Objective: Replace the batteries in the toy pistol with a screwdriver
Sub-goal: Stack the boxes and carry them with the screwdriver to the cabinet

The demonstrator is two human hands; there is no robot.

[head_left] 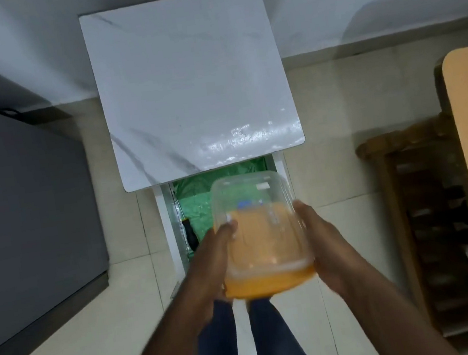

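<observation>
Left hand [220, 240] and right hand [320, 231] clamp a lidded clear container [261, 233], fingers wrapped on opposite sides, over the open drawer [171, 233]. Risk: it slips from the blurred grip. Screwdriver [189, 234] lies left of the left fingers (pistol unseen). Marble tabletop [194, 87] edge just beyond the fingertips; open room above it.

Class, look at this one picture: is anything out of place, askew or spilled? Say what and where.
Nothing is spilled or damaged. The clear container with an orange lid is tilted between the left hand and right hand. Below the marble table, a screwdriver lies in the open drawer.
</observation>
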